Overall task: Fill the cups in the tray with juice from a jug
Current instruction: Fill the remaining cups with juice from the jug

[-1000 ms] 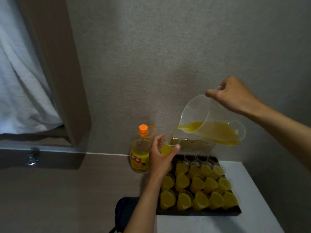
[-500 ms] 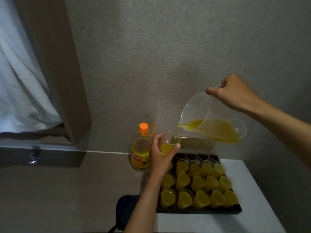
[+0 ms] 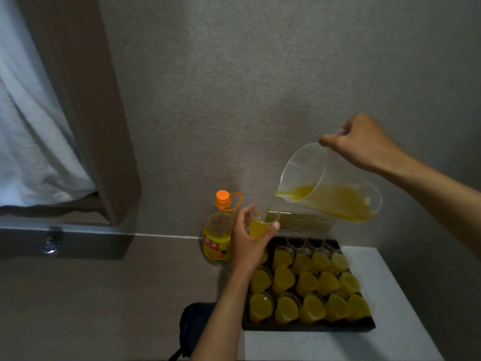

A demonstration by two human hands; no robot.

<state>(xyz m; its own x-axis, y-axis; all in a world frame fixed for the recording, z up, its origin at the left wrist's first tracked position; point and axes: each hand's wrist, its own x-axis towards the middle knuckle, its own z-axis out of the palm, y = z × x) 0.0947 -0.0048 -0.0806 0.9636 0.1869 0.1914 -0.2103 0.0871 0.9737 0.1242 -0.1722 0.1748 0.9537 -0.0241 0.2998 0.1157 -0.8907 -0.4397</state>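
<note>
The right hand (image 3: 364, 142) was raised at about two o'clock from the tray, its forearm running in from the right edge, knuckles up and fingers curled round the handle of the clear plastic measuring jug (image 3: 328, 183). The jug was tipped far over, its long axis lying close to level, the base at the right and the open mouth with its spout pointing toward nine o'clock and slightly down. Orange-yellow juice (image 3: 335, 199) pooled along the jug's lower side and reached the spout lip.

The left hand (image 3: 250, 243) came up from the bottom edge on a bare forearm, thumb and fingers wrapped round a small clear plastic cup (image 3: 261, 221), gripping it. The cup stood roughly upright, rim up, just below and to the left of the spout, above the tray's far-left corner; it was partly filled with juice. Whether a stream was falling into it cannot be told.

The black rectangular tray (image 3: 309, 327) lay on the white tabletop (image 3: 364, 342), its long axis running left to right. Rows of small clear cups filled with juice (image 3: 309, 282) stood in it, with a few empty clear cups (image 3: 312, 242) along the far edge at twelve o'clock.

At ten o'clock from the tray, a plastic juice bottle with an orange cap (image 3: 217, 230) stood upright against the grey wall (image 3: 234, 87).
</note>
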